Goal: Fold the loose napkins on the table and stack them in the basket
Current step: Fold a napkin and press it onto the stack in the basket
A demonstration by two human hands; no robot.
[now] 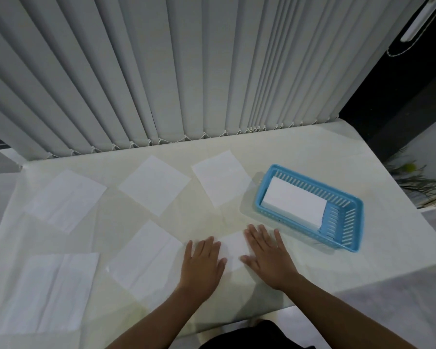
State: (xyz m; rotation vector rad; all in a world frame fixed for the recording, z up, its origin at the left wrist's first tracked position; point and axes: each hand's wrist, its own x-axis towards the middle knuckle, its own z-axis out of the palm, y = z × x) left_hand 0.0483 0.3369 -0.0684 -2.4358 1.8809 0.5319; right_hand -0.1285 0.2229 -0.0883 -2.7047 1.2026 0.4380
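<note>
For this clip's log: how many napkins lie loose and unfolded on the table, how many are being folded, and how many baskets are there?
Loose unfolded napkins: 5
Napkin being pressed under both hands: 1
Blue basket: 1, holding a folded stack whose count cannot be told
Total: 7

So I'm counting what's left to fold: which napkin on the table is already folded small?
The napkin under both hands, pressed by the left hand and right hand; the others lie flat and open.
</note>
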